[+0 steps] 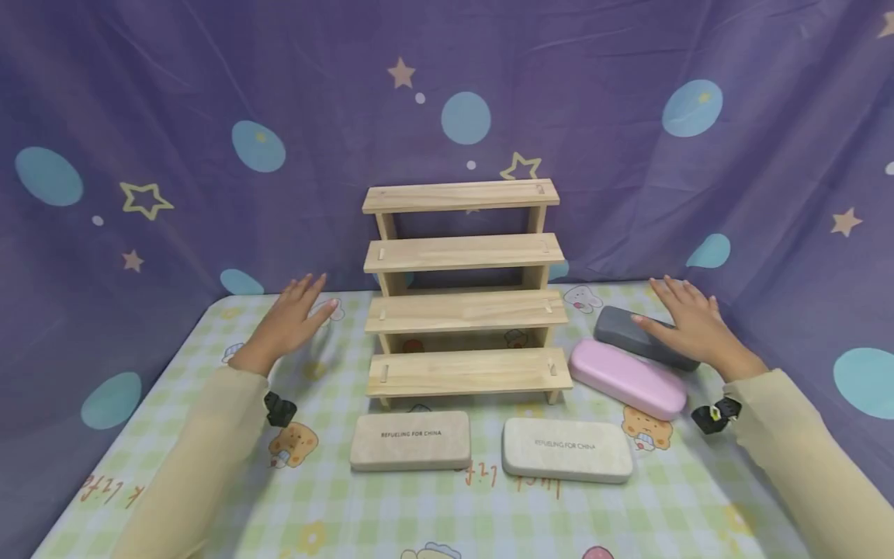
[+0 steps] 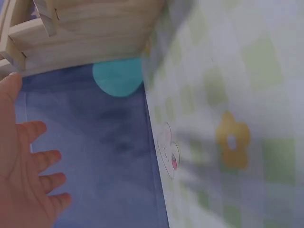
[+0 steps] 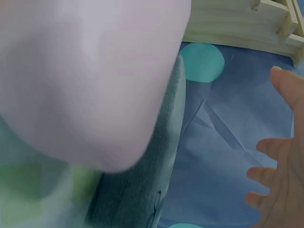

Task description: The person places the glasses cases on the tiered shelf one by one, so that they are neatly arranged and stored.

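Observation:
My left hand (image 1: 288, 322) hovers over the left side of the table, fingers spread, holding nothing; its palm (image 2: 23, 175) faces the wooden rack. My right hand (image 1: 694, 322) is raised with fingers spread above a dark grey glasses case (image 1: 618, 330). Beside that case lies a pink glasses case (image 1: 628, 376), which looms large in the right wrist view. Two pale cases lettered "REFUELING FOR CHINA" lie in front of the rack: a beige one (image 1: 410, 442) on the left and a whitish one (image 1: 567, 450) on the right. A four-step wooden rack (image 1: 468, 373) stands between the hands, its shelves bare.
A green-and-white checked tablecloth (image 1: 314, 505) with cartoon prints covers the table. Behind it and along both sides hangs a purple curtain (image 1: 314, 78) with stars and blue spots. Black wrist straps (image 1: 279, 409) sit at both sleeves.

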Demonstrator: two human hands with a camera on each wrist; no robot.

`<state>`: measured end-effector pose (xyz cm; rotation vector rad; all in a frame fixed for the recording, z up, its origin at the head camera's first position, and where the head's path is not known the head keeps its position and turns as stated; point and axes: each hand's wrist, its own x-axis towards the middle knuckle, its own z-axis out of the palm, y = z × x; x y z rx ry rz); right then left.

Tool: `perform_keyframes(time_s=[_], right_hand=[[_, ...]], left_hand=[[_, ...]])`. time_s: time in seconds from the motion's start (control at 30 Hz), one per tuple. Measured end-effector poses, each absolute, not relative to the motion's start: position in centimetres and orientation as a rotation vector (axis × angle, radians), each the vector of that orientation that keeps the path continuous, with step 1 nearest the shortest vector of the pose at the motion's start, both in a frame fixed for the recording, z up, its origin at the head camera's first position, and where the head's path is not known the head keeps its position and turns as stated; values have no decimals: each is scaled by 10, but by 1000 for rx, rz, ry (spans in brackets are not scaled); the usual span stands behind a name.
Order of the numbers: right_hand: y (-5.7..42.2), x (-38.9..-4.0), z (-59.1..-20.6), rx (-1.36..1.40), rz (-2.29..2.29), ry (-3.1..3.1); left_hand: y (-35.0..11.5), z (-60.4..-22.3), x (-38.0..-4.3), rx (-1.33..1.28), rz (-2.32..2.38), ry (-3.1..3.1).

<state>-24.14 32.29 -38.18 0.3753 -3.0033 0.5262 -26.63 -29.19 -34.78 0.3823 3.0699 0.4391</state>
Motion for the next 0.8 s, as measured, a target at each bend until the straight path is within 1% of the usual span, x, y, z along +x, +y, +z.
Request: perform_keyframes(time_s=[0.27,0.63,0.8], right_hand=[[336,-236,-384,477,653,-2892],[347,-231,-388,596,793,-2778],[351,-231,-392,631,880,-2757]], left_hand=[[-274,-344,-262,506,755,3015],[-257,-357,-252,650,996,2971],[-249,-362,-250,659,1142,2941]])
